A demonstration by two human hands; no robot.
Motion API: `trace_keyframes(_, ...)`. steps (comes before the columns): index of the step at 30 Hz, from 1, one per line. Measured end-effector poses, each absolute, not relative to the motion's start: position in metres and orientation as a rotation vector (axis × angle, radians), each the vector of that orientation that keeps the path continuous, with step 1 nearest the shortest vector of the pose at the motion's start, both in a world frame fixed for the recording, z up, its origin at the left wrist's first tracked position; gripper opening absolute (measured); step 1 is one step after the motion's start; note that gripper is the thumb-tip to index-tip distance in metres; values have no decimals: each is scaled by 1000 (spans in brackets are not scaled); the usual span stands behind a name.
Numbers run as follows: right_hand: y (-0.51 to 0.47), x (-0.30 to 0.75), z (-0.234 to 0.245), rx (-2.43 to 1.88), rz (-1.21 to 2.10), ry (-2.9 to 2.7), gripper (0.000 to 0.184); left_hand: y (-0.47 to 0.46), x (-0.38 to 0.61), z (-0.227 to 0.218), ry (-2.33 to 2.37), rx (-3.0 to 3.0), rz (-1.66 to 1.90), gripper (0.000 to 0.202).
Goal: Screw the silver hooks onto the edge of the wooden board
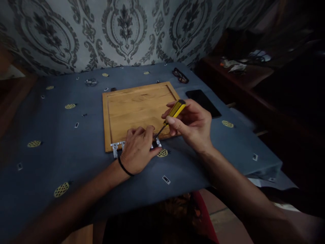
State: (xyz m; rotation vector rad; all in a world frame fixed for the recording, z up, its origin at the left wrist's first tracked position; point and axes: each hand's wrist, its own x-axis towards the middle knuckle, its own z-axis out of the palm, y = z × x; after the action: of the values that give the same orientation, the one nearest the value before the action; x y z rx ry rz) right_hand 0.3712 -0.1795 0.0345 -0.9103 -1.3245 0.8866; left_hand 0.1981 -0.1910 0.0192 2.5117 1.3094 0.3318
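Observation:
A framed wooden panel [137, 108] lies flat on the table. Metal hinges sit along its near edge: one hinge [115, 149] at the left corner, another partly behind my left hand, and a third hinge [158, 142] to the right. My left hand [138, 147], wearing a black wristband, rests over that edge, its thumb and fingertips closed about the right-hand hinge. Between the fingers of my right hand [191, 125] is a screwdriver [176, 111] with a yellow and black handle. Its tilted shaft reaches down to the right-hand hinge; the exact contact at the tip is too small to tell.
A blue cloth with pineapple prints covers the table [83, 169]. A black phone or tablet [203, 102] lies right of the panel, glasses [180, 75] behind it. A small clear bundle [90, 82] and loose screws [84, 115] lie left. Patterned curtain [124, 30] hangs behind.

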Motion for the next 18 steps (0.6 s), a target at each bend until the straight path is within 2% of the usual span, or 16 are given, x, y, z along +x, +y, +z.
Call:
trace_keyframes(4, -180, 371, 35, -935, 788, -1303, 32, -192, 198, 18, 1300, 2519, 345, 46)
trace_keyframes(18, -182, 370, 34, -984, 808, -1361, 33, -192, 198, 16, 1318, 2525, 363, 42)
